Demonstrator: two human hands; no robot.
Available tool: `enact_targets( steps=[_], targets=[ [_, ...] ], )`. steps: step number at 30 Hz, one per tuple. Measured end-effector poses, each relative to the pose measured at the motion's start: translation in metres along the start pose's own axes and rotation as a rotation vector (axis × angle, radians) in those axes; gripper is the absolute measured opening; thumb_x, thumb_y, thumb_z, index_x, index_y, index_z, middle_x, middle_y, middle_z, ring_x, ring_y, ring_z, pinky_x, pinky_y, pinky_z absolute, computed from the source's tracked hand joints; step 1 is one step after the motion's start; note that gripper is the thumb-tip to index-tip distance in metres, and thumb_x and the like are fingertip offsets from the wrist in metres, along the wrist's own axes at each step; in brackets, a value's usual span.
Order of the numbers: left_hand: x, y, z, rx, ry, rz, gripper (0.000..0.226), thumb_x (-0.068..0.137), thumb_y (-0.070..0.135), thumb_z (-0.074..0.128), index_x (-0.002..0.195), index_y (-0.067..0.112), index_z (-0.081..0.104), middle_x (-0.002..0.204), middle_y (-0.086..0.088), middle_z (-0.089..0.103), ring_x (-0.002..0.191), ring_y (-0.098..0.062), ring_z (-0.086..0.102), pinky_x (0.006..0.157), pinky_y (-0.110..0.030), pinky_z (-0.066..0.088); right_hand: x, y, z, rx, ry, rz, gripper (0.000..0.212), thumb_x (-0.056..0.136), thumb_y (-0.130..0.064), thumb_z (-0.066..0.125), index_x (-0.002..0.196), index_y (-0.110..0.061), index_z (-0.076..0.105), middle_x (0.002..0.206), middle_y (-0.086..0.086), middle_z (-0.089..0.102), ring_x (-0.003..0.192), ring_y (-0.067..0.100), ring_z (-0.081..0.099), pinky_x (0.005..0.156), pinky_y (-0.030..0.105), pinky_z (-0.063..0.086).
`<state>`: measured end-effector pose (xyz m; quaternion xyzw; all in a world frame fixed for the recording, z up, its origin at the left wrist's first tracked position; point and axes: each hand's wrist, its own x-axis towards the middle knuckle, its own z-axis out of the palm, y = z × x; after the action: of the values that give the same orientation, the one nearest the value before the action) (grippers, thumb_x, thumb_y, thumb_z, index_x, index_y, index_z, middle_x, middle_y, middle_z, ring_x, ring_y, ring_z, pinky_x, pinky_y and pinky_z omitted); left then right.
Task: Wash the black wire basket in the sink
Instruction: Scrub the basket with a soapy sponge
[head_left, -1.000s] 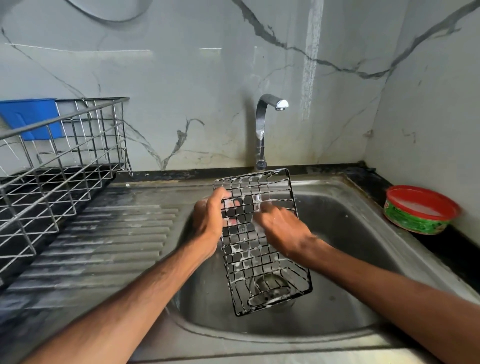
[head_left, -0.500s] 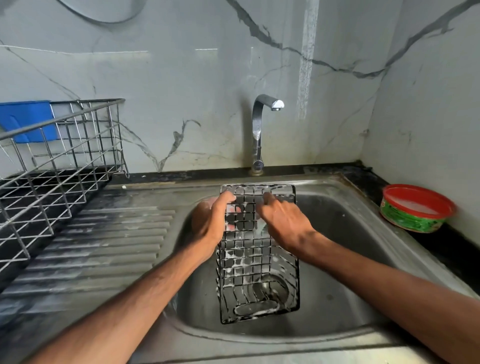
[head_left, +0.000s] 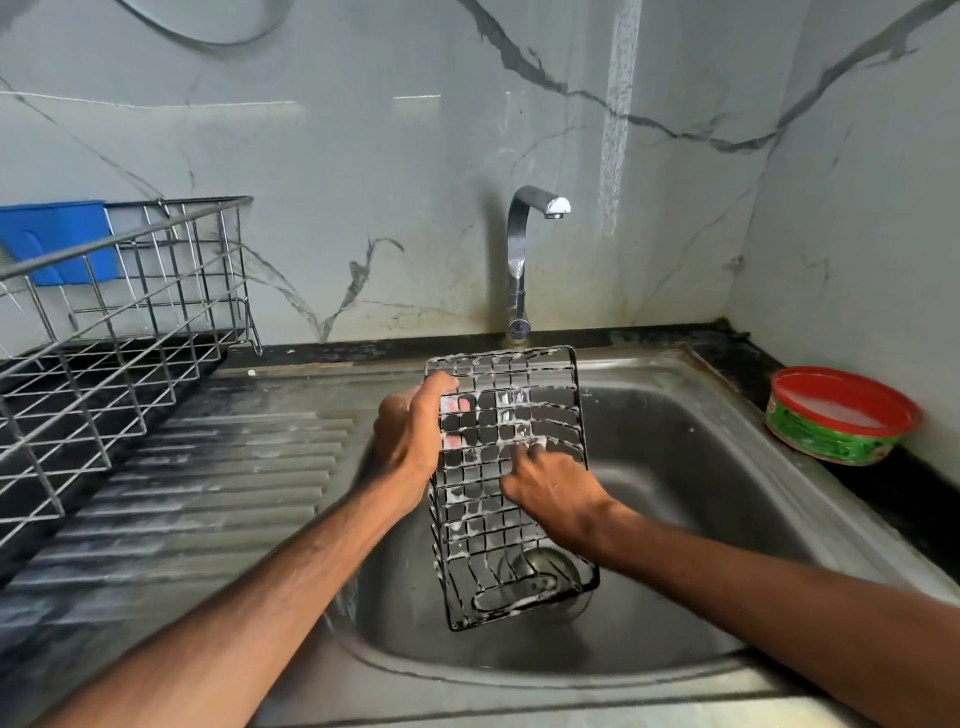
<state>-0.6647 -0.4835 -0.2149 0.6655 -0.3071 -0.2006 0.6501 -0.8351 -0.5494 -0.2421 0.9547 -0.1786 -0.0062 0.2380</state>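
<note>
Both hands work on the black wire basket (head_left: 506, 483), which stands tilted on end over the sink (head_left: 691, 467) bowl, its lower end down near the drain (head_left: 543, 566). Left hand (head_left: 413, 431) is curled shut around the basket's upper left edge, fingers hooked through the grid, holding it steady. Right hand (head_left: 553, 493) lies on the mesh lower down with fingers loosely bent and pressed against the wires, rubbing instead of gripping; whether it holds a scrubber I cannot tell. White suds cling to many of the wires, so the job looks to be at the soaping stage, with rinsing not yet done.

Beyond the hands, the tap (head_left: 524, 249) stands behind the basket and no water is running. To the right of the right hand, well apart, a red-rimmed green tub (head_left: 839, 421) sits on the dark desk. To the left of the left hand lie the ribbed drainboard (head_left: 208, 467) and a metal dish rack (head_left: 119, 332).

Soapy wire is slippery: with only one hand truly gripping, a hard rub could twist the basket loose and drop it clattering into the bowl. Fingertips could also snag between the wires.
</note>
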Motion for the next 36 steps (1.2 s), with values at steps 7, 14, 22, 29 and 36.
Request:
enact_targets(
  steps=[7,14,22,29,36],
  targets=[
    [0.007,0.001,-0.002,-0.080,-0.005,0.002,0.042,0.079,0.059,0.064,0.092,0.022,0.078,0.100,-0.027,0.072,0.095,-0.049,0.072,0.078,-0.078,0.052,-0.007,-0.005,0.001,0.223,-0.156,-0.093,0.030,0.094,0.005,0.057,0.123,0.000,0.057,0.119,0.019,0.062,0.111,0.033,0.062,0.092,0.041,0.051],
    [-0.010,0.023,-0.001,-0.351,-0.068,-0.064,0.047,0.079,0.037,0.055,0.106,0.002,0.070,0.110,-0.023,0.076,0.111,-0.048,0.068,0.047,-0.023,0.054,0.009,-0.008,-0.001,0.797,0.000,0.107,0.023,0.092,0.003,0.062,0.110,-0.010,0.071,0.107,0.006,0.072,0.084,0.014,0.071,0.065,0.023,0.060],
    [-0.019,0.025,0.001,-0.434,-0.191,-0.164,0.046,0.092,0.027,0.047,0.120,-0.003,0.067,0.112,-0.023,0.076,0.093,-0.036,0.074,0.063,-0.028,0.060,0.009,-0.014,-0.035,1.188,0.355,0.154,0.030,0.085,0.006,0.071,0.109,-0.011,0.074,0.130,-0.005,0.065,0.101,0.000,0.063,0.077,0.011,0.056],
    [-0.012,0.028,-0.005,-0.490,-0.163,-0.120,0.054,0.076,0.032,0.052,0.114,-0.004,0.066,0.112,-0.029,0.074,0.097,-0.045,0.072,0.074,-0.045,0.063,0.006,-0.031,-0.009,0.885,-0.016,-0.032,0.019,0.080,0.005,0.070,0.090,-0.010,0.072,0.090,0.003,0.073,0.078,0.014,0.068,0.063,0.017,0.054],
    [-0.008,0.022,-0.004,-0.465,-0.131,-0.081,0.065,0.075,0.033,0.053,0.122,-0.011,0.063,0.111,-0.029,0.074,0.103,-0.047,0.067,0.054,-0.029,0.060,0.004,-0.028,-0.032,1.296,-0.085,0.104,0.024,0.076,0.001,0.081,0.097,-0.009,0.078,0.090,-0.008,0.075,0.072,-0.003,0.070,0.063,0.015,0.057]
  ],
)
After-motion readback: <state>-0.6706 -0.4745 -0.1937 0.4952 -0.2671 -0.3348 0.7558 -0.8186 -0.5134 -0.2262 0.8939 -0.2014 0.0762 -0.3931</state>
